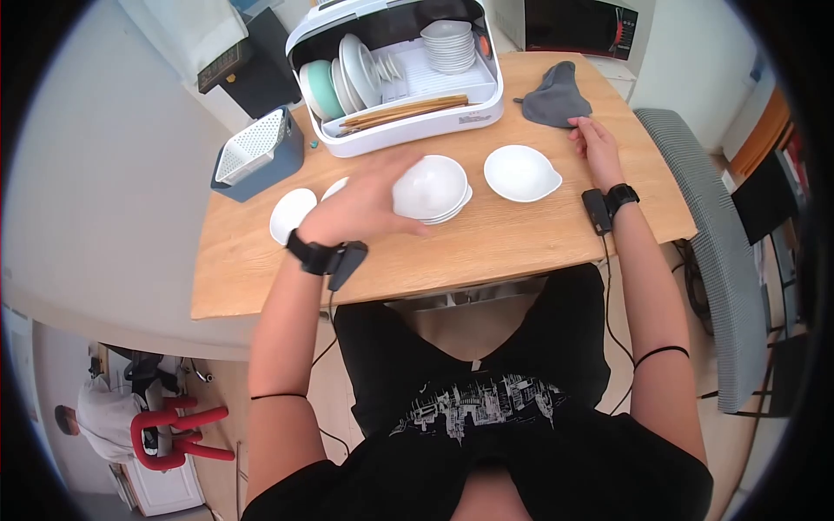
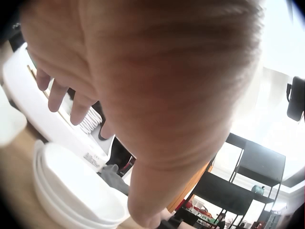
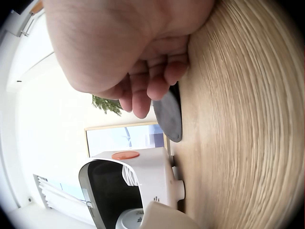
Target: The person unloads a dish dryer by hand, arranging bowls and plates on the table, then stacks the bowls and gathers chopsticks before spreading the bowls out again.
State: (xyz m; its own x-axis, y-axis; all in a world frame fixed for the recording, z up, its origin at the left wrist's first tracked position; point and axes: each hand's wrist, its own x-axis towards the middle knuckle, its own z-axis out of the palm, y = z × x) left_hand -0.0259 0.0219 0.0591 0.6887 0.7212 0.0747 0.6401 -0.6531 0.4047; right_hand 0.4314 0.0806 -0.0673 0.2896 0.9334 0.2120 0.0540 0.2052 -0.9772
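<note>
My left hand [image 1: 367, 204], its fingers extended, hovers at the left side of a stack of white bowls [image 1: 432, 187]; the left wrist view shows the stack [image 2: 71, 186] below the palm [image 2: 157, 90], with no bowl gripped. A single white bowl with a small spout [image 1: 521, 174] stands right of the stack. Left of it are a white dish [image 1: 293, 215] and another white piece [image 1: 334, 187], partly hidden by the hand. My right hand [image 1: 598, 149] rests on the table with fingers loosely bent, holding nothing, beside a grey cloth [image 1: 556, 97].
Behind the bowls is a white dish rack [image 1: 417, 126] with plates, small bowls and chopsticks. A blue basket with a white strainer [image 1: 276, 165] stands at the table's left. Beyond the table are a microwave [image 1: 569, 30] and, along the right, a grey padded seat [image 1: 704, 217].
</note>
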